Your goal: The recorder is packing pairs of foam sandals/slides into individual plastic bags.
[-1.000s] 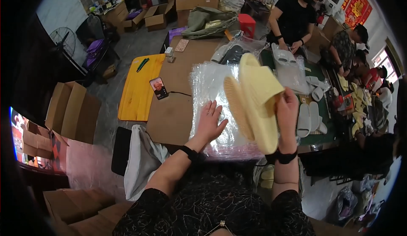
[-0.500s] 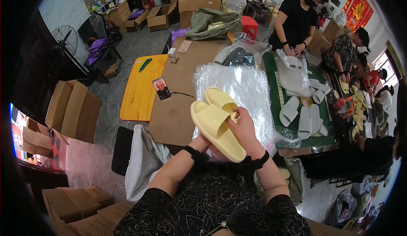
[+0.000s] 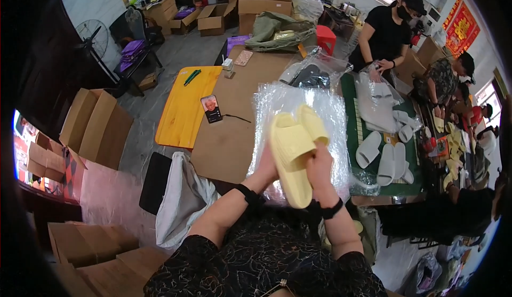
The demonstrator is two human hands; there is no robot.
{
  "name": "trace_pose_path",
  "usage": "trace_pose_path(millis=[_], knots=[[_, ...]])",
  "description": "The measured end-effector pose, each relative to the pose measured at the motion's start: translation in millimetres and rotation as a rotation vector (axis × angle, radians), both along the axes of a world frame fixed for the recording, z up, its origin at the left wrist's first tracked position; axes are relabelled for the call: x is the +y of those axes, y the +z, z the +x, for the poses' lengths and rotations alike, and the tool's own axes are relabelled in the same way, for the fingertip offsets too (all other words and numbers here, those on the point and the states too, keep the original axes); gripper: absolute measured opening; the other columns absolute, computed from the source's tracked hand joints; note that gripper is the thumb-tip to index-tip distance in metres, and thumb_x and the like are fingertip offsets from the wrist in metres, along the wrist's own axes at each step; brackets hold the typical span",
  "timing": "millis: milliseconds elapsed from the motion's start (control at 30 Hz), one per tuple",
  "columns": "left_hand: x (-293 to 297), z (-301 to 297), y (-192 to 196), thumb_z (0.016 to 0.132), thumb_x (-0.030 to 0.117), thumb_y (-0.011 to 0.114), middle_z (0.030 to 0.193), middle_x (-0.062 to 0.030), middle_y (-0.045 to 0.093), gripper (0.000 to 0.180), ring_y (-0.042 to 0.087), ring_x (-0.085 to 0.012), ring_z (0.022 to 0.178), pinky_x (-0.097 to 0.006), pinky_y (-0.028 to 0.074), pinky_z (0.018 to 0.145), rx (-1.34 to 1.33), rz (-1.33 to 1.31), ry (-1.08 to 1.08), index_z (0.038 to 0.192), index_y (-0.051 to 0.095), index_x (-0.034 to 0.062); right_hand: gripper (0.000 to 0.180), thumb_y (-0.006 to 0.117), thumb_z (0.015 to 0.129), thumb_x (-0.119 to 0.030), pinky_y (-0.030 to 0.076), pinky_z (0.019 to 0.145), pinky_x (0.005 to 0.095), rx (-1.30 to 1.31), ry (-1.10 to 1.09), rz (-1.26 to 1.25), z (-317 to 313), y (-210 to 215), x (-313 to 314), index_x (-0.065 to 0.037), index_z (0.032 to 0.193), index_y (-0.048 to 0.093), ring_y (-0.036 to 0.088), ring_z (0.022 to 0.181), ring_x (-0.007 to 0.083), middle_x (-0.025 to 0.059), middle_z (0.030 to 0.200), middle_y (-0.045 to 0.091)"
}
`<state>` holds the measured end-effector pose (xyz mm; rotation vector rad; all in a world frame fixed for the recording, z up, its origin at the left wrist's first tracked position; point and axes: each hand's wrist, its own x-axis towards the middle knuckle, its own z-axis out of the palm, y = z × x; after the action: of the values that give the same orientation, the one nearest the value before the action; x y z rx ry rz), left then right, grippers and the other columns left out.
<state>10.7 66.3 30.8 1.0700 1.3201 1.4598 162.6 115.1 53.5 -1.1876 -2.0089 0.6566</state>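
Observation:
Two pale yellow slide sandals are held up in front of me, their toes pointing away. The nearer sandal [image 3: 292, 150] overlaps the farther sandal [image 3: 312, 125], which sits to its right. My left hand [image 3: 269, 162] is closed on the nearer sandal's left edge, its fingers mostly hidden underneath. My right hand [image 3: 320, 165] is closed around the farther sandal close to its strap, and lies against the nearer one's right side. Beneath both sandals lies a stack of clear plastic bags [image 3: 272, 102] on the brown cardboard table cover [image 3: 226, 153].
A phone [image 3: 212, 108] stands left of the bags, near a green cutter [image 3: 192, 78] on a yellow board [image 3: 178, 110]. Bagged dark sandals [image 3: 312, 77] lie beyond. White sandals [image 3: 368, 150] rest on a green mat [image 3: 362, 182] at right, where a co-worker [image 3: 392, 35] handles a bag.
Both hands have moved slightly right with the sandals, turning them so the toes point more straight ahead. The co-worker's hands have shifted at the bag. My view has shifted a little.

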Motion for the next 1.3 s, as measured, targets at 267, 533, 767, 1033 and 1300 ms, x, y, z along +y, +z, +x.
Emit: trace_pose_path(millis=[267,533,767,1033,1300], knots=[[1.7,-8.8,-52.6,0.087,0.038,0.059,0.151,-0.0257,0.034,0.065,0.028,-0.0434,0.140,-0.051,0.022,0.117,1.109,0.063,0.101,0.137,0.046,-0.0010,0.043,0.059,0.092,-0.027,0.047,0.080,0.0511,-0.275,-0.035,0.014,30.9,-16.7,20.8,0.006,0.117,0.051,0.055,0.096,0.0474,0.0303,0.112,0.051],[2.1,-11.6,-56.6,0.087,0.038,0.058,0.150,-0.0262,0.034,0.067,0.028,-0.0437,0.141,-0.051,0.021,0.117,1.121,0.076,0.120,0.136,0.045,-0.0059,0.042,0.061,0.091,-0.033,0.048,0.077,0.0483,-0.324,-0.055,-0.144,23.4,-28.3,36.7,0.002,0.112,0.054,0.060,0.090,0.0423,0.0233,0.098,0.059],[3.8,-12.3,-54.6,0.087,0.039,0.057,0.150,-0.0269,0.033,0.067,0.027,-0.0441,0.141,-0.052,0.021,0.117,1.125,0.074,0.110,0.138,0.045,-0.0030,0.033,0.060,0.092,-0.033,0.048,0.068,0.0477,-0.397,-0.155,0.123,15.5,-45.0,32.7,-0.001,0.090,0.055,0.063,0.079,0.0402,0.0200,0.087,0.061],[0.0,-8.8,-42.1,0.085,0.046,0.062,0.151,-0.0258,0.032,0.075,0.024,-0.0428,0.143,-0.050,0.023,0.117,1.214,-0.050,0.036,0.140,0.044,-0.0004,0.033,0.058,0.092,-0.029,0.047,0.063,0.0486,-0.275,-0.256,0.074,48.3,-45.1,42.4,-0.001,0.077,0.053,0.061,0.069,0.0407,0.0209,0.074,0.059],[-24.7,-10.1,-11.5,0.079,0.059,0.067,0.156,-0.0204,0.026,0.088,0.019,-0.0408,0.145,-0.050,0.021,0.118,1.202,0.183,-0.384,0.148,0.037,0.0120,0.023,0.063,0.089,-0.014,0.042,0.056,0.0369,-0.034,-0.434,0.087,144.6,-31.6,10.4,0.004,0.080,0.051,0.050,0.059,0.0254,0.0156,0.068,0.054]])
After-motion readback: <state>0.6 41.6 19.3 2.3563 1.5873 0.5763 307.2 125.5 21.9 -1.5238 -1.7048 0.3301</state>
